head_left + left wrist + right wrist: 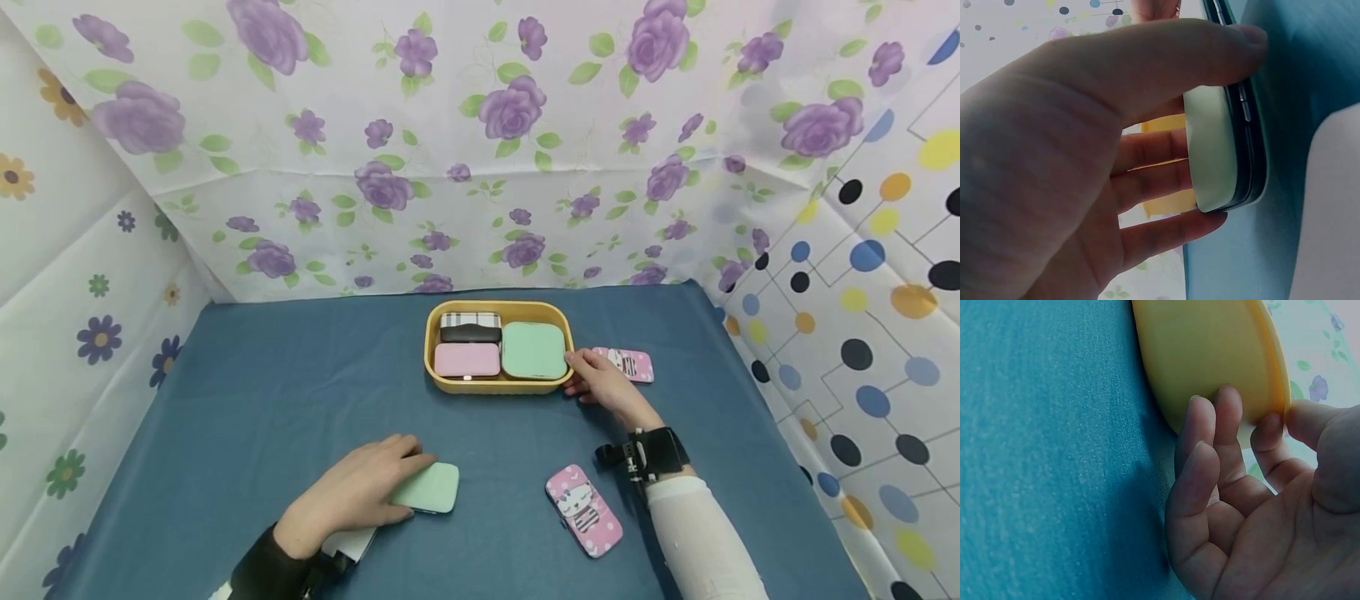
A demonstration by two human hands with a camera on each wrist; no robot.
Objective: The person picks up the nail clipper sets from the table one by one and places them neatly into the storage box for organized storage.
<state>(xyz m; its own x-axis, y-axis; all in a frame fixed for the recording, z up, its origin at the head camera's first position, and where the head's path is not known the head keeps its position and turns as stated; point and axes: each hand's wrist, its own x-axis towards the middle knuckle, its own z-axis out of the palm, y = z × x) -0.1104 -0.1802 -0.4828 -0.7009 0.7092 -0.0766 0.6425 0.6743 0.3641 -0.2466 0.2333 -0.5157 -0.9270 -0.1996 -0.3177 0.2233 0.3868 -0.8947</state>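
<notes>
A yellow oval-ended tray [495,387] stands at the back of the cloth. It holds a black-and-white plaid case [470,327], a pink case [467,360] and a square mint-green case [533,351]. The right hand [603,383] pinches the tray's right end, thumb and index finger at the rim [1286,394]. Nearer the front, the left hand [363,483] grips a flat mint-green case [438,488] with thumb and fingers on opposite sides. A dark seam runs along this case's edge in the left wrist view. Part of it is hidden under the hand.
A pink case with a cartoon cat [583,510] lies at front right. Another pink patterned case [633,365] lies behind the right hand. Something white [351,543] shows beneath the left wrist. Patterned fabric walls [375,150] border the blue cloth [262,375].
</notes>
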